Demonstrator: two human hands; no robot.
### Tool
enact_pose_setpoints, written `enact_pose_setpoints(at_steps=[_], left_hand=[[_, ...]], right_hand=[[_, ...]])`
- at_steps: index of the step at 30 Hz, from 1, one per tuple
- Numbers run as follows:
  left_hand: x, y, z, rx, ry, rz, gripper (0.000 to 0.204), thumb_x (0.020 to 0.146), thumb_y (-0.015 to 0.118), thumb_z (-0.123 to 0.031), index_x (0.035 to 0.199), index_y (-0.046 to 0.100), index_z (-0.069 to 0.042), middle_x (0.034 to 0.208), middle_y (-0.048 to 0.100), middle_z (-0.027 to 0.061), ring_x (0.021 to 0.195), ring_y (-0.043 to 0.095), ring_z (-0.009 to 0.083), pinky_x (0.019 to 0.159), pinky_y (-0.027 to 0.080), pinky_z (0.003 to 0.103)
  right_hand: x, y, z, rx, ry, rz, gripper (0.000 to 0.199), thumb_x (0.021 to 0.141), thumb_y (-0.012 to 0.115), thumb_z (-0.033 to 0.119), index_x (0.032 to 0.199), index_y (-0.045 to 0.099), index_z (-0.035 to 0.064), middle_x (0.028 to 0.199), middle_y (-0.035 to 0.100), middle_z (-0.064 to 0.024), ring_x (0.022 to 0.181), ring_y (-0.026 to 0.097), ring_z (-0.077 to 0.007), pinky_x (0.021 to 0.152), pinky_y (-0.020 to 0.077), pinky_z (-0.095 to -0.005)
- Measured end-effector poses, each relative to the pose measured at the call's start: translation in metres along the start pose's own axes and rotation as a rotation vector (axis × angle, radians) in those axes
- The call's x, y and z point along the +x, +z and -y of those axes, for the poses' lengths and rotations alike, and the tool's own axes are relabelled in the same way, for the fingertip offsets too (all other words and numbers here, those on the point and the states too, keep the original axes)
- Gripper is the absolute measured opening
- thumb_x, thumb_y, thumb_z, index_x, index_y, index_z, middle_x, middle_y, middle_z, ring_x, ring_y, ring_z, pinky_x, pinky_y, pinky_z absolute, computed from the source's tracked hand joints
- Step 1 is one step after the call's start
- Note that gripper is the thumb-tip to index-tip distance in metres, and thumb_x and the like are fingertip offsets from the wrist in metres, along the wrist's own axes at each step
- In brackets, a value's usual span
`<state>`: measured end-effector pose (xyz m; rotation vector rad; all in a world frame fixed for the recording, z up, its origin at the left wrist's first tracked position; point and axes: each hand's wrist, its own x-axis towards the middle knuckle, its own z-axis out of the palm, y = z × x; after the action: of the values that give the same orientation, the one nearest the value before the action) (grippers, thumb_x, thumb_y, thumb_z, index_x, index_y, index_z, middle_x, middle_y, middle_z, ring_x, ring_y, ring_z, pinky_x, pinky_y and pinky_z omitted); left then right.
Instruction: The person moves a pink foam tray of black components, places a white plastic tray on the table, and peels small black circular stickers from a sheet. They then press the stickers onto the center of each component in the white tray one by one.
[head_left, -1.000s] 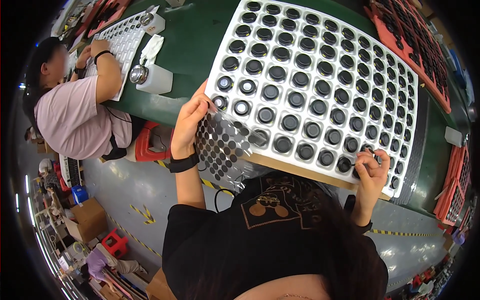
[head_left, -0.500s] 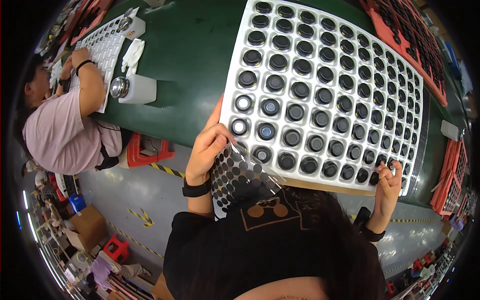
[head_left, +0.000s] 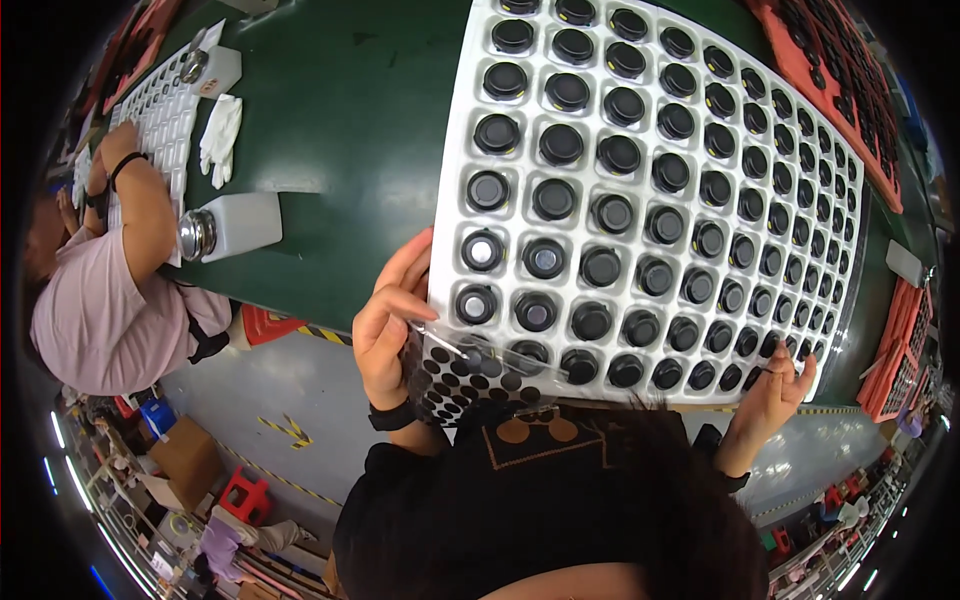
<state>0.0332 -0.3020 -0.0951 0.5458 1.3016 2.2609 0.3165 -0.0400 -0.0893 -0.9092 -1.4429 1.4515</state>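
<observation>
A white plastic tray (head_left: 585, 225) spreads before me, its rows of pockets filled with black round lens-like parts (head_left: 602, 267). Several at the lower left have paler, shiny tops. My left hand (head_left: 385, 345) is closed at the tray's left edge, fingers partly behind it. It pinches a clear plastic sheet with black round dots (head_left: 470, 380), which hangs over the tray's near left corner and hides some pockets. My right hand (head_left: 772, 398) is at the near right corner, bent fingertips over the edge beside the last parts; its thumb is hard to make out.
On the green table (head_left: 330, 110) stand white bottles with metal tops (head_left: 235, 226) beside a white glove (head_left: 221, 140). At left a person (head_left: 110, 290) works over another white tray (head_left: 165, 130). Red trays of black parts (head_left: 835, 100) lie at the far right.
The tray appears larger and its near edge lower in view. The dotted sheet has folded lower against my front. Table objects at left have shifted left and down as the view moved.
</observation>
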Motion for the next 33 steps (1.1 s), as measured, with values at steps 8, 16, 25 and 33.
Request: enact_pose_setpoints(at_steps=[8,16,25,33], left_hand=[[-0.006,0.001,-0.002,0.023,-0.052,-0.125,0.036,0.083,0.051,-0.028,0.069,0.052,0.005,0.127,0.028,0.0324,0.118,0.032,0.0432,0.094,0.029,0.049],[-0.006,0.006,0.0,0.021,-0.042,-0.162,0.038,0.082,0.052,-0.029,0.066,0.051,0.005,0.125,0.03,0.0329,0.115,0.035,0.0433,0.092,0.032,0.048],[-0.005,-0.001,0.003,0.095,-0.045,-0.154,0.038,0.083,0.05,-0.029,0.066,0.05,0.005,0.125,0.03,0.0324,0.116,0.034,0.0427,0.092,0.033,0.047],[-0.003,0.005,-0.002,0.112,0.003,-0.186,0.034,0.084,0.046,-0.026,0.067,0.05,0.003,0.127,0.029,0.0305,0.117,0.033,0.0411,0.095,0.027,0.047]], right_hand=[[-0.016,0.0,-0.004,-0.138,-0.058,-0.14,0.05,0.077,0.054,-0.003,0.12,0.03,0.0017,0.08,0.06,-0.0068,0.097,0.052,-0.0206,0.099,0.0247,-0.0391],[-0.019,0.001,-0.003,-0.195,-0.114,-0.08,0.047,0.077,0.055,-0.003,0.116,0.032,0.0016,0.079,0.06,-0.0064,0.096,0.052,-0.0199,0.098,0.0259,-0.0381],[-0.016,0.008,-0.004,-0.142,-0.118,-0.07,0.044,0.075,0.056,-0.004,0.113,0.035,0.0019,0.075,0.059,-0.0057,0.094,0.052,-0.0203,0.098,0.026,-0.0382],[-0.005,0.031,0.006,-0.181,-0.036,-0.092,0.039,0.076,0.053,-0.006,0.112,0.038,0.0004,0.084,0.058,-0.0085,0.097,0.051,-0.0203,0.095,0.0281,-0.0357]])
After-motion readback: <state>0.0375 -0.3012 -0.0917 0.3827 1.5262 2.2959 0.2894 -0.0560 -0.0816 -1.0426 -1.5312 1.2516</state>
